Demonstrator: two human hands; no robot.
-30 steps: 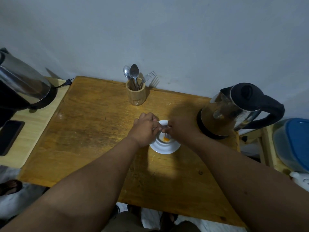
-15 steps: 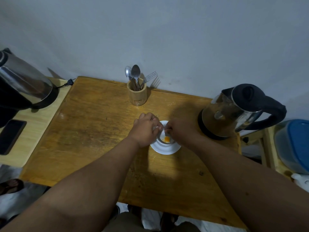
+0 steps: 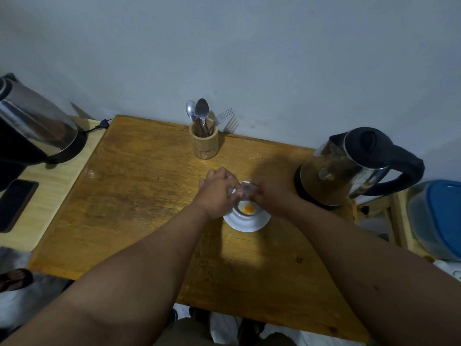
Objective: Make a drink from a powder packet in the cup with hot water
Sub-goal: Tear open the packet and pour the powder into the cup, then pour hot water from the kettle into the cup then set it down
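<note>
Raised now, both hands (image 3: 219, 189) pinch packet (image 3: 245, 189) over cup (image 3: 247, 211).

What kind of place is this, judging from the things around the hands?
Probably a small home kitchen corner. A wooden table against a plain wall carries an electric kettle, a wooden holder with spoons and a fork, and a cup on a white saucer.

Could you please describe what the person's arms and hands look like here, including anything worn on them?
Both forearms are bare right to the bottom edge of the head view, with no sleeves in sight. The left hand and right hand are bare too: no gloves, and no watch or bracelet visible at either wrist. Rings cannot be ruled out, since the fingers are curled and dimly lit.
</note>
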